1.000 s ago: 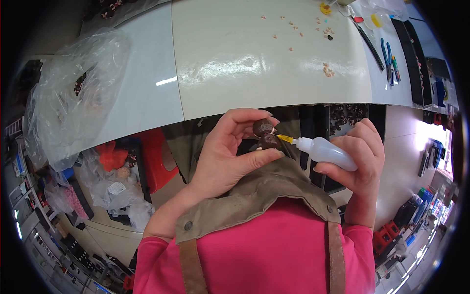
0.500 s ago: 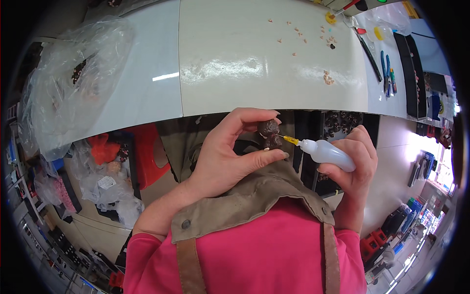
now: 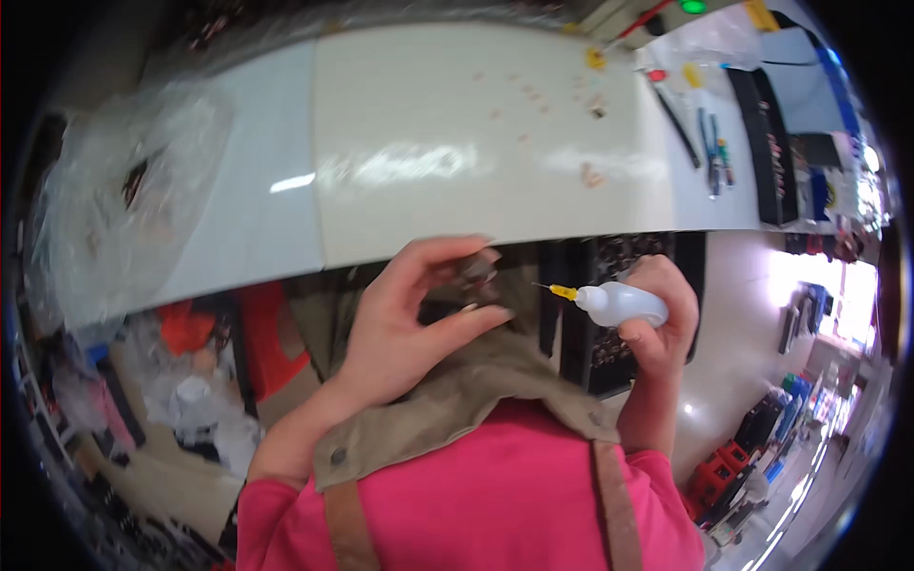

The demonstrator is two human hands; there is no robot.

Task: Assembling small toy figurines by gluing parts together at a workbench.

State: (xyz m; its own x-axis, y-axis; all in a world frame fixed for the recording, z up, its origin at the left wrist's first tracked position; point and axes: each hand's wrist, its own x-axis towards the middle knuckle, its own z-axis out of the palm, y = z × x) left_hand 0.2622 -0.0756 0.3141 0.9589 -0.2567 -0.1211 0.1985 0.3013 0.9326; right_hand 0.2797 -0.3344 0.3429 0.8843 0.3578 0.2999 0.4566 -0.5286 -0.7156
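Between the thumb and fingers of my left hand (image 3: 395, 319) is a small dark brown figure (image 3: 479, 274), blurred by motion. My right hand (image 3: 666, 309) is wrapped round a whitish, translucent squeeze bottle (image 3: 619, 303). The bottle lies sideways, its yellow needle tip (image 3: 562, 291) pointing left at the figure. A gap separates the needle's end from the figure. Both hands are over my lap, just in front of the table (image 3: 428, 205). Beneath my right hand, a black tray (image 3: 574, 357) holds several small dark pieces.
Small peach-coloured bits (image 3: 592, 175) and a dark piece (image 3: 598, 111) lie on the tabletop. To the right are a black stick-like tool (image 3: 678, 128), blue-handled pliers (image 3: 711, 157) and a long black box (image 3: 769, 143). A clear plastic bag (image 3: 190, 143) covers the left end; a red stool (image 3: 262, 343) stands below.
The needle tip has drawn away from the brown figure, leaving a gap. The figure has turned in my left hand. The whole view has shifted, blurring the scene.
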